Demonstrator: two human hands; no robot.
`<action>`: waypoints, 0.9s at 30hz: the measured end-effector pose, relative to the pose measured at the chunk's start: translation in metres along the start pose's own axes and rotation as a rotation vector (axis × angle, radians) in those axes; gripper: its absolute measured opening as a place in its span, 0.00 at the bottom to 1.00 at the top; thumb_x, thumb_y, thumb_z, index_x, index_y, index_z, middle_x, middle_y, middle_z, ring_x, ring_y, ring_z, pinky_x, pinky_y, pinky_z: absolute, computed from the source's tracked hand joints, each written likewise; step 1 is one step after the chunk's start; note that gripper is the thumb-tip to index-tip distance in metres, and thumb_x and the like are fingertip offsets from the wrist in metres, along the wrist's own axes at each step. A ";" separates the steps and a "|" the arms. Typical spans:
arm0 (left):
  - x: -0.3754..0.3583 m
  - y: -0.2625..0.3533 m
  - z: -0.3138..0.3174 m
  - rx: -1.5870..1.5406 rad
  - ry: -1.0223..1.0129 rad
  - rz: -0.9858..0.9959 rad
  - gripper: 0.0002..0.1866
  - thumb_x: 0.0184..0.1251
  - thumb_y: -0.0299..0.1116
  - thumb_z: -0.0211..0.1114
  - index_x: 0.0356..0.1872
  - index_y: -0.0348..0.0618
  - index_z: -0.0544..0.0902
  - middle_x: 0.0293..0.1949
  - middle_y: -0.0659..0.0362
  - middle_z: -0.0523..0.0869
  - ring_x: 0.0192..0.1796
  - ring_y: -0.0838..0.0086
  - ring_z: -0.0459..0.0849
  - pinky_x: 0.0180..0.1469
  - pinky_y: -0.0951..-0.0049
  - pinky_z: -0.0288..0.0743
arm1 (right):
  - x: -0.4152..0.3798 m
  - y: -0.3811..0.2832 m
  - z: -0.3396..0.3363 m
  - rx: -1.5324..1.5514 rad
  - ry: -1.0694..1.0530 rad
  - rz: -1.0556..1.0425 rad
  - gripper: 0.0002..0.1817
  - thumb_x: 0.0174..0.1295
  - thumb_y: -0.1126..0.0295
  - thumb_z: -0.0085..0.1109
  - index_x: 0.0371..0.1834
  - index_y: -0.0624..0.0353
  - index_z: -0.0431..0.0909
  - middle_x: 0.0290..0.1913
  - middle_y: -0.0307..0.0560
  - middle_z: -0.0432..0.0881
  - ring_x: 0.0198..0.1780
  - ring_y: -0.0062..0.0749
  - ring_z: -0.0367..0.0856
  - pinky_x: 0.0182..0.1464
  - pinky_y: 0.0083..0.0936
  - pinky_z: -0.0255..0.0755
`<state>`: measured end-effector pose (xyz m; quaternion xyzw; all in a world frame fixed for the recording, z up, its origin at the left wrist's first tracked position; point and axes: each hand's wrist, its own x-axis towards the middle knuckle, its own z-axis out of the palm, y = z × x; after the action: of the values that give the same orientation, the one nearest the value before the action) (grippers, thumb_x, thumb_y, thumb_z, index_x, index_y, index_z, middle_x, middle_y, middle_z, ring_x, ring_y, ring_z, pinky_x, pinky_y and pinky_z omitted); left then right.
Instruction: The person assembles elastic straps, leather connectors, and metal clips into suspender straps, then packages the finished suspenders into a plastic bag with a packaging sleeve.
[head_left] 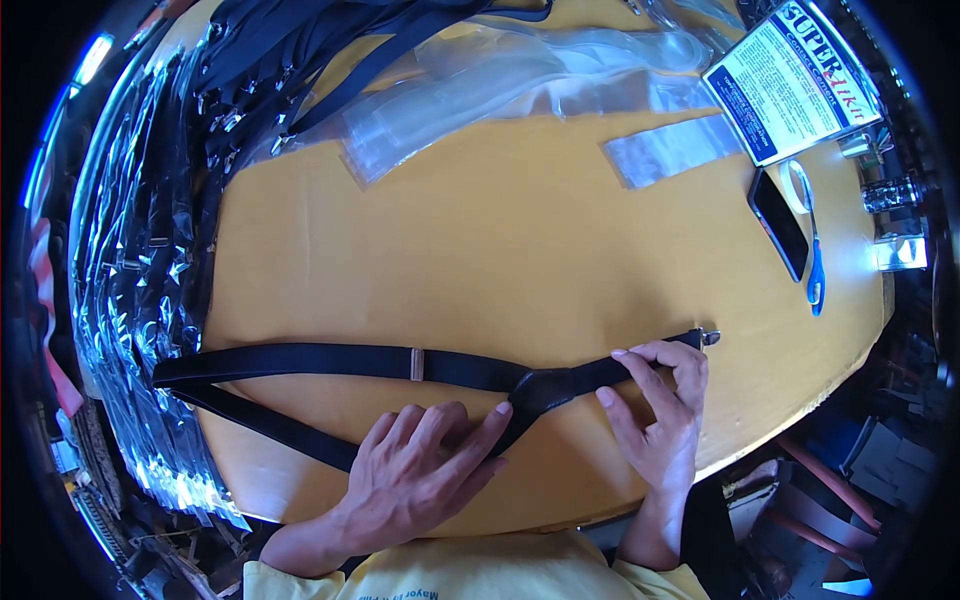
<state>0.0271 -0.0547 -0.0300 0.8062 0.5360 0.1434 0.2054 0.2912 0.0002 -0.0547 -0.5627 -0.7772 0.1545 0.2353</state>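
A pair of black suspenders (320, 359) lies across the table, its straps meeting at a dark joining patch (545, 388). One strap carries a metal adjuster (417, 364), and a metal clip (710, 338) sits at the right end. My left hand (425, 465) lies over the lower strap, fingers stretched, the index fingertip at the edge of the patch. Close to the clip end, my right hand (665, 400) rests on the strap, thumb and index finger apart on either side of it. Part of the lower strap is hidden under my left hand.
Packaged black straps (150, 280) are piled along the left edge, with loose black straps (290, 50) behind. Clear plastic sleeves (500, 80) lie at the back. A contact cement container (795, 85), phone (778, 225) and blue-handled tool (816, 275) are at the right.
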 end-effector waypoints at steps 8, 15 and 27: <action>0.000 0.000 0.000 -0.012 0.018 0.009 0.29 0.60 0.43 0.76 0.65 0.52 0.83 0.42 0.60 0.75 0.37 0.68 0.78 0.41 0.66 0.73 | 0.000 0.000 0.000 0.002 0.003 -0.006 0.22 0.49 0.68 0.78 0.51 0.53 0.89 0.51 0.41 0.80 0.56 0.42 0.75 0.60 0.41 0.67; -0.001 -0.001 0.000 -0.018 0.013 0.000 0.29 0.60 0.43 0.77 0.63 0.48 0.83 0.42 0.59 0.75 0.37 0.68 0.78 0.41 0.66 0.73 | 0.000 0.001 0.000 0.002 0.011 -0.018 0.22 0.50 0.68 0.78 0.51 0.53 0.89 0.51 0.41 0.80 0.56 0.42 0.76 0.60 0.41 0.67; -0.002 -0.001 0.000 -0.023 0.015 0.021 0.29 0.59 0.42 0.77 0.63 0.45 0.83 0.40 0.61 0.77 0.36 0.70 0.79 0.40 0.67 0.73 | 0.001 0.000 0.000 -0.012 0.012 -0.023 0.21 0.50 0.68 0.78 0.51 0.54 0.89 0.51 0.40 0.79 0.56 0.41 0.76 0.60 0.41 0.67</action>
<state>0.0250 -0.0560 -0.0304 0.8083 0.5273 0.1574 0.2091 0.2909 0.0013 -0.0542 -0.5559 -0.7832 0.1438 0.2385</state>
